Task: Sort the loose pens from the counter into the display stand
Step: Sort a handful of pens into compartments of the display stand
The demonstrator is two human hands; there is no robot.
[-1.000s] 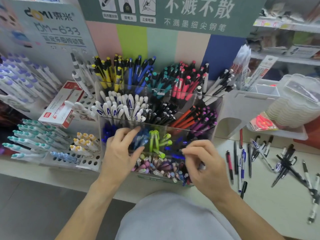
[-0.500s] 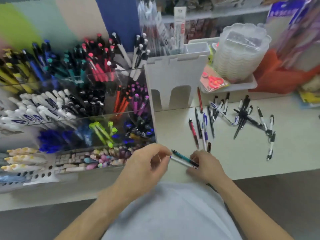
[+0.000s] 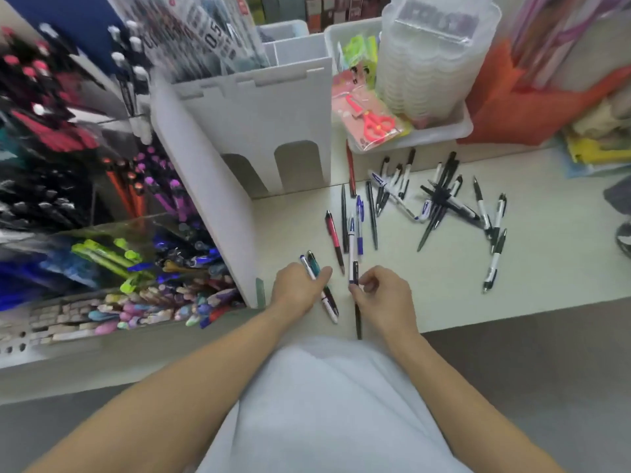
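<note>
1. The left hand (image 3: 297, 289) has its fingers curled round two pens (image 3: 319, 285), one white-barrelled and one teal, which lie side by side and stick out past the knuckles above and past the heel of the hand below. It looks like a loose wrap, not a tight pinch.

2. The right hand (image 3: 384, 297) pinches a slim black pen (image 3: 356, 312) between thumb and forefinger near its upper end; the other fingers are bent in. The pen's lower end reaches toward the desk edge.

3. Handling, as a judgement: these pens are light, stiff and smooth, so they roll and slide against each other. Take each at mid-barrel or at the rubber grip; a bundle held loosely could fan out or drop one.

4. Just beyond the right hand's fingers lies a row of loose pens (image 3: 351, 220) on the desk (image 3: 426, 302), roughly parallel: a red one, dark ones, blue-and-white ones.

5. Farther out to the right of both hands, a tangled heap of black and white pens (image 3: 444, 203) crosses over itself; those will need separating one at a time.

6. To the left of the left hand stands the display stand (image 3: 205, 186), its white side wall nearest, its compartments packed with coloured pens. Blur hides which slot suits which pen.

7. Beyond the pens sits a white tray (image 3: 444, 131) with packaged red scissors (image 3: 375, 122).
</note>
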